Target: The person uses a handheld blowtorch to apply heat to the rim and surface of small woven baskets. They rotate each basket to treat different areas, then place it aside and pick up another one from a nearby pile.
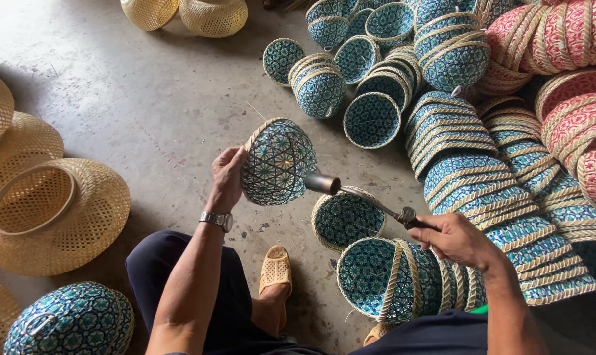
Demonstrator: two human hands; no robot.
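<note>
I see two hands at work. My left hand (227, 176) has its grip closed on the rim of one blue patterned basket (277, 162), tipped on its side and held up above the concrete floor (160, 112). My right hand (457, 240) has its grip wrapped tight round the handle of a metal torch (360, 197); the torch's round nozzle points at the basket's rounded wall and sits just beside it — I cannot tell whether they touch. So the basket lies to the left of the right grip, a torch-length off.

On the floor just below lie one single blue basket (347, 219) and a nested row of about five blue ones (403, 276) under my right forearm. Loose blue baskets (350, 72) sit beyond, roughly ten, with long nested stacks (501, 190) to the right — too many to count. Red patterned baskets (574, 98) fill the far right corner. Plain straw baskets: two at the top (186, 13), about four on the left (48, 210). One sandal (275, 271) shows.
</note>
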